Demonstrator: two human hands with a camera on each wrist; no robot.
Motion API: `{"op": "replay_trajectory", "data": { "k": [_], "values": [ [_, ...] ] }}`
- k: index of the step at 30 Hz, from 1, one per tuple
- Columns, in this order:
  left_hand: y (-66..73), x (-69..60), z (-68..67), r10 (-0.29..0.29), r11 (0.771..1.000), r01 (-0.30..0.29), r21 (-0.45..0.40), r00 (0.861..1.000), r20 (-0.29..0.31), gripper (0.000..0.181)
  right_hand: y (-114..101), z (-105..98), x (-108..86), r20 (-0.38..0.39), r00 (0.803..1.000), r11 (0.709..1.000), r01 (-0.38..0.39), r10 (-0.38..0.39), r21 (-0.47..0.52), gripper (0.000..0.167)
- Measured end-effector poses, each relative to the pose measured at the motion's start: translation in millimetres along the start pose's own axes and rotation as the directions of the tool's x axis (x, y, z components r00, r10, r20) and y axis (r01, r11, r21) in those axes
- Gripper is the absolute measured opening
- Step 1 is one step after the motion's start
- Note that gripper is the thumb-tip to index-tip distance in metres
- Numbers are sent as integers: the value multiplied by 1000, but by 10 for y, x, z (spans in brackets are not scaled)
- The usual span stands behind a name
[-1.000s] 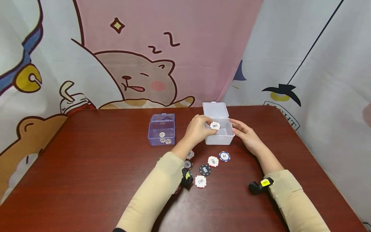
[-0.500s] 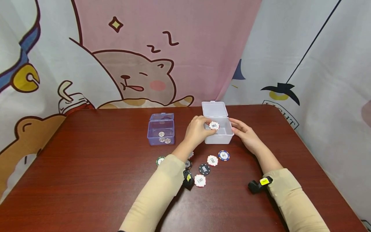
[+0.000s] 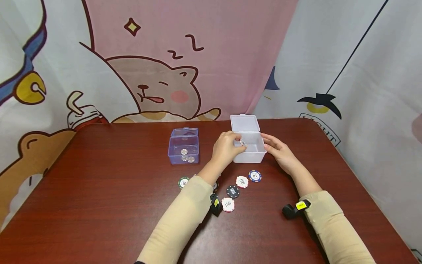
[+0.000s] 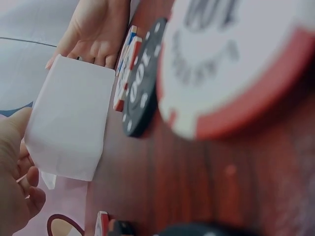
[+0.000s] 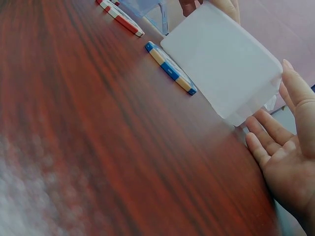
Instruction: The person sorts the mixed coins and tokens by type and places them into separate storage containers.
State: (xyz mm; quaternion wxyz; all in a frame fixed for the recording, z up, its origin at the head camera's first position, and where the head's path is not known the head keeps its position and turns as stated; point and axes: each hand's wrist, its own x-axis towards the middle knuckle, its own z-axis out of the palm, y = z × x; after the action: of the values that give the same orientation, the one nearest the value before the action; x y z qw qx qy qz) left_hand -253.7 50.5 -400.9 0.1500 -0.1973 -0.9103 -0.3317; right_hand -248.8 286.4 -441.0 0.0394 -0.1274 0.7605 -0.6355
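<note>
Left hand (image 3: 225, 146) pinching pale chip (image 3: 242, 142) at mouth of white box (image 3: 249, 157) — right hand (image 3: 279, 153), fingers extended, touching box's right side; loose chips (image 3: 242, 182) on table (image 3: 263, 234).

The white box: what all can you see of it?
The white box, rectangular and seemingly translucent plastic, stands upright on the table. Its lid, with a small tab, is swung open at the back. The right hand touches its right side; the left hand is at its left, contact unclear.
</note>
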Motion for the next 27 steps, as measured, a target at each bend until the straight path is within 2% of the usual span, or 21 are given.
{"op": "replay_trajectory", "data": {
  "k": [4,10,18,27],
  "values": [
    [16,6,-6,-13,1000,13,24,1000,19,41,5,-9,8,0,1000,1000,-2,2,6,51],
    [13,6,-33,-20,1000,19,12,998,53,42,8,0,20,8,1000,1000,11,-11,13,49],
    [-73,-3,-126,14,990,-1,-142,996,92,43,-1,21,20,7,1000,1000,14,-14,22,49],
    [-134,-91,-325,73,951,-45,-307,994,81,45,-20,27,13,-1,1000,999,9,-9,32,49]
  ]
}}
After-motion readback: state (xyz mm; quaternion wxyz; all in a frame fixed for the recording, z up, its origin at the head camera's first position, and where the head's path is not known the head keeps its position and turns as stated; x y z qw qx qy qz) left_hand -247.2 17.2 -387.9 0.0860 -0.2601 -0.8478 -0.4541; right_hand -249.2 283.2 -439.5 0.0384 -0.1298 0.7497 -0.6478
